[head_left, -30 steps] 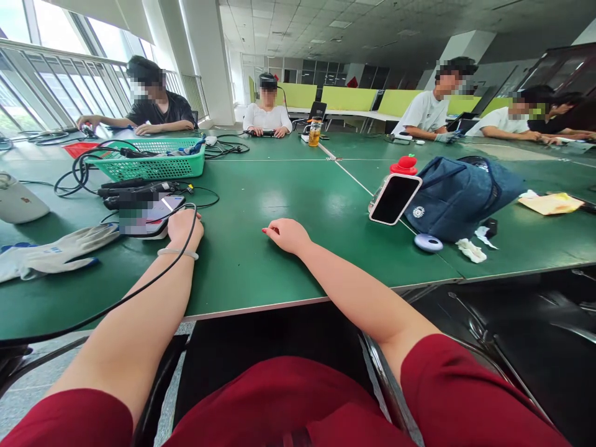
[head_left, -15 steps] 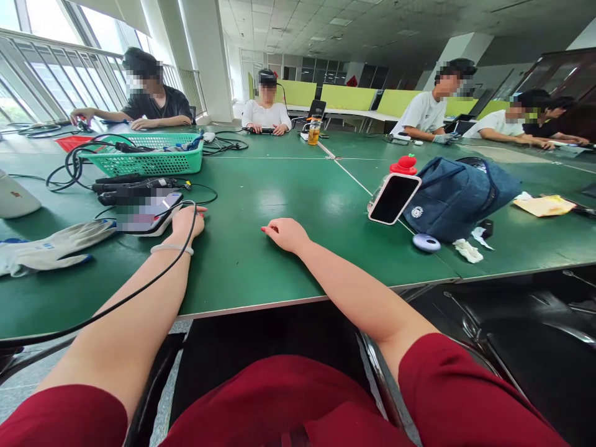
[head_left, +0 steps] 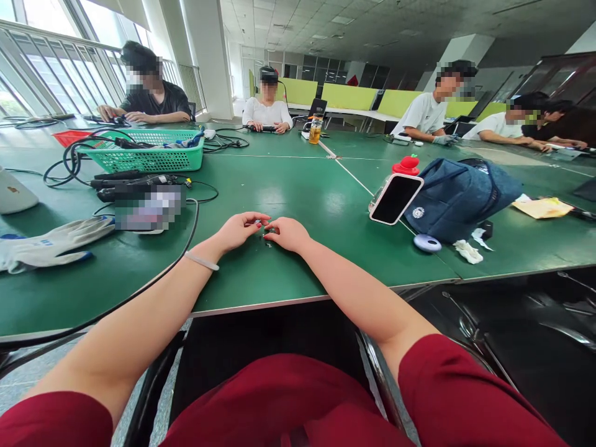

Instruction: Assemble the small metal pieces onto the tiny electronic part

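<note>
My two hands meet on the green table (head_left: 288, 186) in front of me. My left hand (head_left: 238, 231) lies with its fingers pressed together, the tips against those of my right hand (head_left: 289, 234), which is curled into a loose fist. A small dark thing (head_left: 268, 236) shows between the fingertips; what it is I cannot make out. A thin bangle sits on my left wrist. A black cable (head_left: 139, 288) runs under my left forearm. The phone on a white block (head_left: 146, 210) lies to the left, apart from my hand.
White work gloves (head_left: 51, 242) and a green basket (head_left: 146, 155) with cables lie at the left. At the right a phone (head_left: 395, 198) leans on a red-capped bottle beside a blue bag (head_left: 459, 195). Several people sit around the far sides.
My left hand has left the phone on the white block and swung right to meet my right hand. The right hand has stayed in place.
</note>
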The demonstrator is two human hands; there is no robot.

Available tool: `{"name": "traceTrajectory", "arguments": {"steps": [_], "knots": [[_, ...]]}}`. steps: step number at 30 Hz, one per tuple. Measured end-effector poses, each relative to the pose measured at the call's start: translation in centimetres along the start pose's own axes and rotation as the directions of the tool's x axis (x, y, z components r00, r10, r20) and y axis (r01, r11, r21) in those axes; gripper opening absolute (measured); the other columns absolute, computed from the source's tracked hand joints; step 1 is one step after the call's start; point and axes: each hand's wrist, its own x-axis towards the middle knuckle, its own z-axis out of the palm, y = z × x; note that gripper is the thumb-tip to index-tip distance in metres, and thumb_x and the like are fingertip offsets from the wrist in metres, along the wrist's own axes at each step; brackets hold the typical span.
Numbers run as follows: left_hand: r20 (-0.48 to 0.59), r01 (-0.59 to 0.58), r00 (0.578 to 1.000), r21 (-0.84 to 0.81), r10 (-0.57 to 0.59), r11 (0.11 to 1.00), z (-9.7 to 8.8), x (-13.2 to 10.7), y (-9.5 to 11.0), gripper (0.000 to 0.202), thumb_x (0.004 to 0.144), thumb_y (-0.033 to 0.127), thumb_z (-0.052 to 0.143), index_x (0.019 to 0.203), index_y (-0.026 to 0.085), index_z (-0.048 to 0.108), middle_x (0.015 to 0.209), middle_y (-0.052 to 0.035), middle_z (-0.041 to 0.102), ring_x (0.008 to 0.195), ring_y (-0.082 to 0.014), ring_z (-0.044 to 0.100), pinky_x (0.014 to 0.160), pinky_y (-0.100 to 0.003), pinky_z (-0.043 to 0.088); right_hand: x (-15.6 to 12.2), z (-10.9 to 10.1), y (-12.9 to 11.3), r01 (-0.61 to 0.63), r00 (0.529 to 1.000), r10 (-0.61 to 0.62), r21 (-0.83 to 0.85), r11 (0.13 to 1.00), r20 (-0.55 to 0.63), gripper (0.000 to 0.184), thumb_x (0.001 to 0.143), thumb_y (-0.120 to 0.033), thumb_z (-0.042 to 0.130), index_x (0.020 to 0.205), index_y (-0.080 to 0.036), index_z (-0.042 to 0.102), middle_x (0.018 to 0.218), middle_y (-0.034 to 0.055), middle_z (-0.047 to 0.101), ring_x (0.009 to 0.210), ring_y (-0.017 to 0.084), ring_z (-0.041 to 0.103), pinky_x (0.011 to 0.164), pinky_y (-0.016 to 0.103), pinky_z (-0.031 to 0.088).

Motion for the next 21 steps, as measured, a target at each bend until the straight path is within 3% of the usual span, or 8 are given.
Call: {"name": "traceTrajectory", "arguments": {"steps": [6,11,15,21], "knots": [[-0.014,0.033,0.999,0.131,-0.031,0.991,-0.8,0.2,-1.2,0.036,0.078,0.038,0.058,0.107,0.018,0.068,0.105,-0.0078,0.072,0.095,-0.0209,0.064,0.089,-0.034,0.046,0.0,-0.1,0.0,0.029,0.999,-0.029,0.006,1.000,0.013,0.027,0.086,-0.042,0.060,0.105,-0.028,0.072,0.087,0.0027,0.064,0.079,0.014,0.058,0.064,0.024,0.036],[-0.118,0.067,0.993,0.393,-0.022,0.917,-0.5,0.1,-0.9,0.030,0.082,0.035,0.053,0.102,0.022,0.071,0.093,-0.0046,0.074,0.085,-0.0220,0.065,0.082,-0.033,0.047,-0.1,0.0,-0.1,0.069,0.998,-0.069,0.014,0.997,-0.004,0.028,0.087,-0.038,0.059,0.114,-0.033,0.068,0.091,0.0019,0.062,0.079,0.013,0.057,0.068,0.024,0.038],[-0.197,0.115,0.980,0.394,-0.038,0.912,-0.5,-0.2,-0.3,0.031,0.082,0.027,0.051,0.106,0.022,0.070,0.091,-0.0039,0.074,0.090,-0.0213,0.066,0.085,-0.030,0.047,-0.1,-0.1,-0.3,0.084,0.996,-0.084,0.020,0.996,0.009,0.021,0.088,-0.033,0.059,0.102,-0.030,0.074,0.095,0.0021,0.062,0.082,0.013,0.058,0.072,0.024,0.040],[-0.187,0.139,0.980,0.410,-0.066,0.901,-0.6,-0.2,0.0,0.033,0.083,0.025,0.050,0.109,0.021,0.070,0.089,-0.0042,0.073,0.077,-0.0176,0.064,0.078,-0.028,0.048,-0.1,-0.3,0.0,0.024,0.999,-0.021,0.050,0.998,-0.045,0.019,0.089,-0.026,0.055,0.093,-0.022,0.074,0.092,0.0034,0.065,0.087,0.015,0.058,0.079,0.025,0.042]]}}
